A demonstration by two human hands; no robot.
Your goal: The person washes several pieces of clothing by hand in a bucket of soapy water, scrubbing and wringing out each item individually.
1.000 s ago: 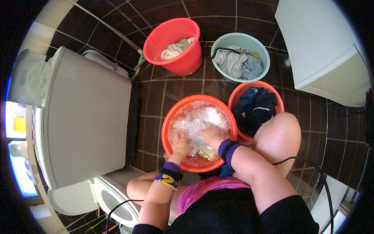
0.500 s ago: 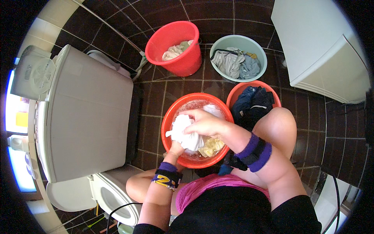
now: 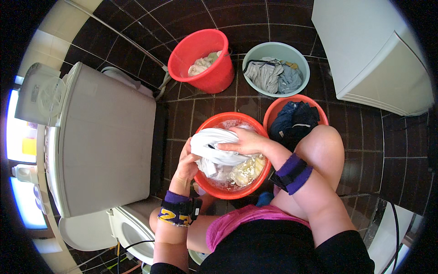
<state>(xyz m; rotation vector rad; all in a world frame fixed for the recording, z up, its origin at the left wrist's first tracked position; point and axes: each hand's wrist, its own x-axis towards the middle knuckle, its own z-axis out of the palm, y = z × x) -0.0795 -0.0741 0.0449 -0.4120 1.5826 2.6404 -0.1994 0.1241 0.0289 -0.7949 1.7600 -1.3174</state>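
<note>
A white garment (image 3: 214, 145) is stretched between my two hands over an orange basin (image 3: 211, 186) of soapy water. My left hand (image 3: 186, 165) grips its left edge, the fingers curled behind the cloth. From the right, my right hand (image 3: 246, 140) holds the garment, thumb across the front and the fingers partly hidden in the folds. The lower part of the cloth hangs into the water. Beside it in the basin lies a pale yellow cloth (image 3: 247, 171), wet and bunched.
Behind the basin stand a red bucket (image 3: 223, 75) with pale laundry and a light green tub (image 3: 305, 68) with grey clothes. A second orange basin (image 3: 273, 106) of dark clothes touches my right knee. A washing machine (image 3: 107, 141) and toilet (image 3: 137, 233) are on the left, a white cabinet (image 3: 365, 55) on the right.
The bunched white garment has been opened out into a wider loop of folds. My left hand has risen from the basin's lower left rim to the cloth's left edge.
</note>
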